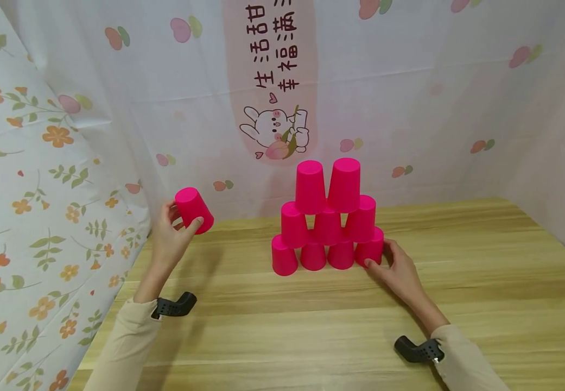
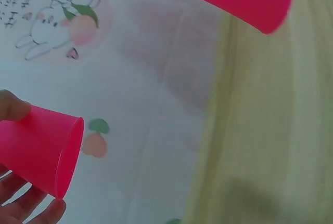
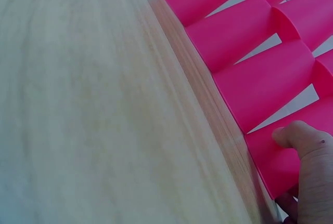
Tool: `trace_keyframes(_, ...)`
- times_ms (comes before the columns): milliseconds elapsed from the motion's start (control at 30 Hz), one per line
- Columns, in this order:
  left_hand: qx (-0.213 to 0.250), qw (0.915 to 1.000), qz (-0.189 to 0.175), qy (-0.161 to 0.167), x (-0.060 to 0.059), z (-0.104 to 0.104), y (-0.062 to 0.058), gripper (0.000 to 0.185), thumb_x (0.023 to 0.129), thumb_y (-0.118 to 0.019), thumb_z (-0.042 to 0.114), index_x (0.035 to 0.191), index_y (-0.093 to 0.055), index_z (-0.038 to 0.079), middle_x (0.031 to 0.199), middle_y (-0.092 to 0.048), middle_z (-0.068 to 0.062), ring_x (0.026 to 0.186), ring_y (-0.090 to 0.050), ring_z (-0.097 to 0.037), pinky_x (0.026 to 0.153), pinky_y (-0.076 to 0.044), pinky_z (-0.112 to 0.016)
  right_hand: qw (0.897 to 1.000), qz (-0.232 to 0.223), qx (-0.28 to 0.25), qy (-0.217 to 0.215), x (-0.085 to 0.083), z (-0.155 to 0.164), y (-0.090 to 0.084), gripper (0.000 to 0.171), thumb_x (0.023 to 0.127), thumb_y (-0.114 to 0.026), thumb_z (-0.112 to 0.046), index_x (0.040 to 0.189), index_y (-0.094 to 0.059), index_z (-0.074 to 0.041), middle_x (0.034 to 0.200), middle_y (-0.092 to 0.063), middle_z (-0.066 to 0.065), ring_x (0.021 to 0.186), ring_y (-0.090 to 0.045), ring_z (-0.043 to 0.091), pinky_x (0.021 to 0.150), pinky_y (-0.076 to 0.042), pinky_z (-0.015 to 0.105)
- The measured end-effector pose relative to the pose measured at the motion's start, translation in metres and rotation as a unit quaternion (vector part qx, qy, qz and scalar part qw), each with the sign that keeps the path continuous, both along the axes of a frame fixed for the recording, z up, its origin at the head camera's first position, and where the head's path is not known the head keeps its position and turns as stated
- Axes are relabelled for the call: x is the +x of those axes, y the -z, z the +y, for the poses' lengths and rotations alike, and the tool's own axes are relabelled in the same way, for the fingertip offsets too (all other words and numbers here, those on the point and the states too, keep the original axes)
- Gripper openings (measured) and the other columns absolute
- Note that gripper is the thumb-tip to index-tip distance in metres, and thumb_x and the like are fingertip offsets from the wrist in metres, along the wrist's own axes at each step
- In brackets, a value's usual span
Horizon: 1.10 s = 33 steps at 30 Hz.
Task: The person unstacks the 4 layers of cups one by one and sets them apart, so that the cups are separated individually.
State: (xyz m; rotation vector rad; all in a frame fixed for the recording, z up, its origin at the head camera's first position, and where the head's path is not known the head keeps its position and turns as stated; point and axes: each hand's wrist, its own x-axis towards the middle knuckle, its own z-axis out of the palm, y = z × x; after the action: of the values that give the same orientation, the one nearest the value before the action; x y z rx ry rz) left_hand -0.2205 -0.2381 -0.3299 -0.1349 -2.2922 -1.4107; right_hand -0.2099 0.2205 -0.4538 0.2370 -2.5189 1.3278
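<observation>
Several bright pink cups stand upside down in a stacked pyramid (image 1: 328,227), with several cups in the bottom row, three above them and two on top. My left hand (image 1: 171,239) holds another pink cup (image 1: 194,210) in the air to the left of the stack, base up and tilted. In the left wrist view this cup (image 2: 39,143) shows its open rim, thumb on one side and fingers on the other. My right hand (image 1: 399,271) grips the rightmost bottom cup (image 1: 370,251). The right wrist view has the thumb pressed on that cup (image 3: 276,164); its other fingers are mostly hidden.
The cups stand on a wood-grain table (image 1: 282,331). A white printed cloth (image 1: 409,108) with a rabbit drawing hangs behind it, and a flowered cloth (image 1: 43,217) hangs at the left. Each wrist wears a black camera mount (image 1: 177,305).
</observation>
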Motion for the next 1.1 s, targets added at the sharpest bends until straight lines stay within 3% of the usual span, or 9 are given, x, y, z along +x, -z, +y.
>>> trace_keyframes(167,0.007,0.9994,-0.033,0.004,0.001,-0.002,0.019,0.058,0.085,-0.066,0.013,0.130,-0.033,-0.004,0.127,-0.048,-0.019,0.113,-0.049,-0.030,0.094,-0.043,-0.047,1.000,0.002,0.000,-0.003,0.001,0.000,0.000,0.057,0.082,-0.070,-0.021,0.127,-0.044,0.004,0.121,-0.054,0.021,0.111,-0.052,0.034,0.091,-0.042,0.041)
trace_keyframes(400,0.020,0.9983,-0.055,0.005,-0.004,-0.004,0.042,0.057,0.083,-0.068,0.010,0.128,-0.035,-0.005,0.125,-0.050,-0.022,0.113,-0.050,-0.033,0.091,-0.045,-0.046,1.000,0.010,-0.011,-0.007,0.000,0.001,-0.001,0.057,0.081,-0.071,-0.019,0.126,-0.045,0.004,0.120,-0.054,0.020,0.111,-0.052,0.033,0.088,-0.037,0.014)
trace_keyframes(467,0.017,0.9981,-0.059,0.005,-0.006,-0.005,0.048,0.057,0.083,-0.068,0.008,0.128,-0.035,-0.005,0.126,-0.049,-0.023,0.114,-0.049,-0.035,0.091,-0.044,-0.048,1.000,0.012,-0.014,-0.009,0.001,0.001,-0.002,0.056,0.081,-0.071,-0.018,0.126,-0.045,0.004,0.120,-0.054,0.020,0.111,-0.052,0.034,0.088,-0.036,0.012)
trace_keyframes(767,0.001,0.9968,-0.077,-0.024,-0.008,-0.012,0.066,0.056,0.083,-0.066,0.006,0.126,-0.033,-0.007,0.125,-0.048,-0.026,0.115,-0.048,-0.038,0.091,-0.044,-0.049,1.000,0.013,-0.015,-0.012,0.001,0.001,-0.003,0.057,0.081,-0.071,-0.017,0.127,-0.044,0.005,0.121,-0.054,0.021,0.113,-0.051,0.035,0.096,-0.042,0.030)
trace_keyframes(867,0.002,0.9962,-0.082,-0.029,-0.009,-0.013,0.071,0.056,0.083,-0.067,0.006,0.126,-0.034,-0.007,0.125,-0.048,-0.026,0.114,-0.049,-0.038,0.091,-0.044,-0.049,1.000,0.012,-0.010,-0.008,0.001,0.001,-0.004,0.057,0.081,-0.071,-0.018,0.126,-0.045,0.005,0.121,-0.054,0.021,0.112,-0.052,0.035,0.093,-0.041,0.046)
trace_keyframes(1100,0.000,0.9957,-0.090,-0.021,-0.011,-0.014,0.085,0.057,0.084,-0.067,0.003,0.128,-0.032,-0.008,0.126,-0.047,-0.027,0.114,-0.048,-0.039,0.092,-0.043,-0.049,1.000,0.006,-0.005,-0.006,0.000,0.000,-0.002,0.058,0.081,-0.071,-0.017,0.127,-0.044,0.004,0.122,-0.054,0.021,0.113,-0.051,0.034,0.093,-0.040,0.045)
